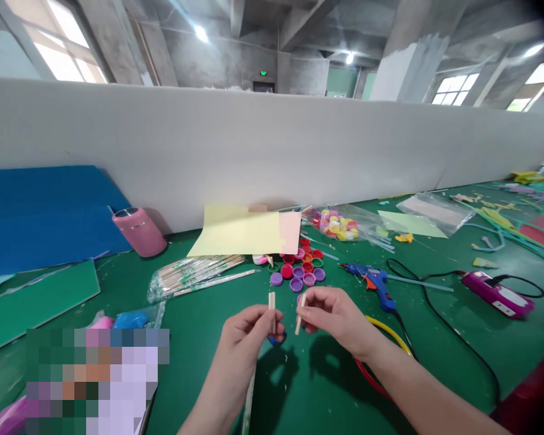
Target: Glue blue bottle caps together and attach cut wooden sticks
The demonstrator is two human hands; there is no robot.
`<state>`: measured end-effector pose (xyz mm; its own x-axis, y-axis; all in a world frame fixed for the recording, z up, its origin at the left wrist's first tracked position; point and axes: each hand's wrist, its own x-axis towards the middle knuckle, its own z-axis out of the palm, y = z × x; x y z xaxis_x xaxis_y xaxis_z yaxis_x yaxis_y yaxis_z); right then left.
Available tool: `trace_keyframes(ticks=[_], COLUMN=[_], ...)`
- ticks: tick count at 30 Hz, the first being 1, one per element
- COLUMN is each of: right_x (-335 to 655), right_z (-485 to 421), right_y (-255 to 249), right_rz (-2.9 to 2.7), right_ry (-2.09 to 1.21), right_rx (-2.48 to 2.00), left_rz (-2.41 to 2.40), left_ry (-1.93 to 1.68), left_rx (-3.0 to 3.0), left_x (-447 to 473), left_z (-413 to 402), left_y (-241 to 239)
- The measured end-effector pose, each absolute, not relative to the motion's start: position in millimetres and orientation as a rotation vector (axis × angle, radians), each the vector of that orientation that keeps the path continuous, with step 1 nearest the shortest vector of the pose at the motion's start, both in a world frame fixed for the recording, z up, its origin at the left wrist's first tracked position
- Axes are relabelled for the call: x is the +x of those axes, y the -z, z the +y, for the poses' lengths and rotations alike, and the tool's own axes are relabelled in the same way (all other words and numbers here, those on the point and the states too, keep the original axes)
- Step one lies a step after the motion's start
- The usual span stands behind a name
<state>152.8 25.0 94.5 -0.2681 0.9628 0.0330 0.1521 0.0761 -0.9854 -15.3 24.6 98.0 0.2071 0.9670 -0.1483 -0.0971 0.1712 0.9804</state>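
Observation:
Two short pale wooden sticks (272, 301) stand upright, side by side, in the pinch of my left hand (246, 337). Between thumb and fingers, my right hand (338, 319) grips another short wooden stick (301, 315), slightly tilted and apart from the left pair. Both hands are raised over the green table. Beyond them lies a cluster of bottle caps (308, 266) in purple, red, orange and green. Something small and blue shows just below my left fingers, mostly hidden. A long thin strip (249, 399) runs under my left wrist.
A blue glue gun (376, 284) lies to the right, its black cord trailing near a purple power strip (498, 294). On the left are bagged sticks (194, 275) and a pink cup (140, 232). Yellow paper (240, 229) leans at the white partition (254, 145).

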Motion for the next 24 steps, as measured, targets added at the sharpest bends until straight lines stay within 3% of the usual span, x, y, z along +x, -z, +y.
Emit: trace_keyframes(ticks=[5, 14, 20, 24], right_x=[142, 135, 133, 134], right_z=[27, 28, 29, 29], right_y=[-102, -107, -105, -105], right_rz=[-1.450, -1.610, -1.564, -1.630], right_ry=[-1.379, -1.231, -1.337, -1.173], right_rx=[-0.928, -1.105, -1.029, -1.049], left_rz=[1.065, 1.047, 1.053, 1.032], left_ry=[-0.968, -0.943, -0.941, -0.935], left_rx=[1.242, 1.200, 1.206, 1.183], left_x=[-11, -9, -9, -9], left_z=[22, 18, 18, 19], left_y=[-105, -107, -109, -109])
